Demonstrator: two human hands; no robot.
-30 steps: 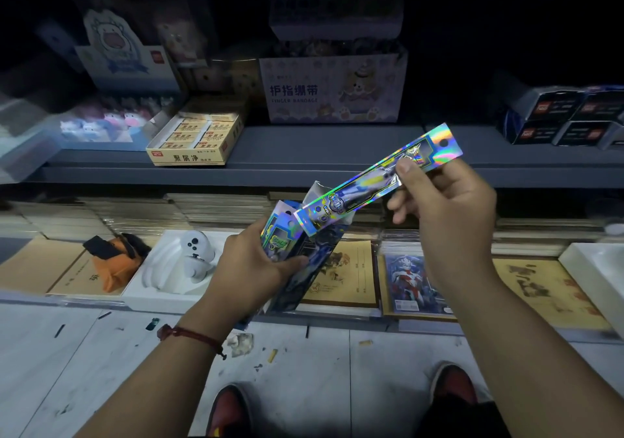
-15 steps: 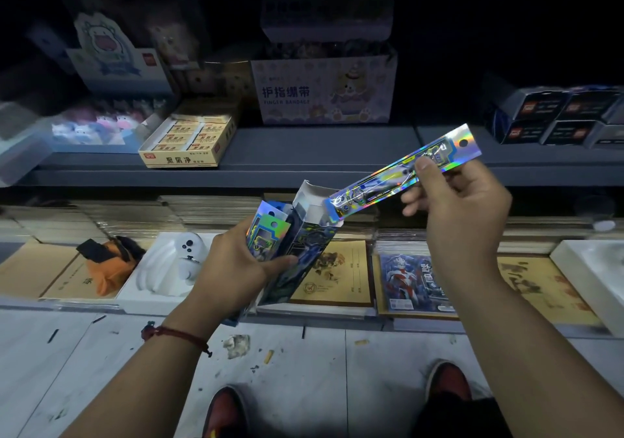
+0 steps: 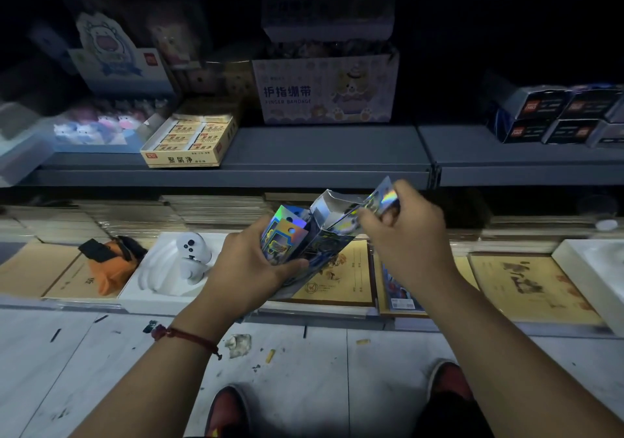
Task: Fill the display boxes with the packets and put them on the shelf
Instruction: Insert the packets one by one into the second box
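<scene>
The left hand [image 3: 256, 265] is gripping two things at once, fingers curled round them: a narrow display box [image 3: 329, 235] and, pressed against its left side, a bundle of packets [image 3: 285, 236]. The box is dark blue with printed artwork. It is leaning to the right, and its pale top flap is standing open. The packets in the bundle are flashing rainbow foil, each with a small round hanging hole near the top.

The right hand [image 3: 405, 235] is pinching one long packet [image 3: 383, 199] between thumb and fingers. It is a slim holographic strip slanting down to the left, with its lower end at the box's open mouth. The blur is hiding whether the tip is inside.

All of this is hanging in the air just below the front edge of the grey shelf [image 3: 320, 148], above a row of brown notebooks [image 3: 341, 279].

On the shelf, a yellow eraser box [image 3: 192, 142] is sitting at the front edge, left of centre. A carton marked "FINGER BANDAGE" [image 3: 324, 89] is standing further back. Dark small boxes [image 3: 553, 116] are stacking up towards the right end.

A red bracelet [image 3: 189, 336] is circling the left wrist.
</scene>
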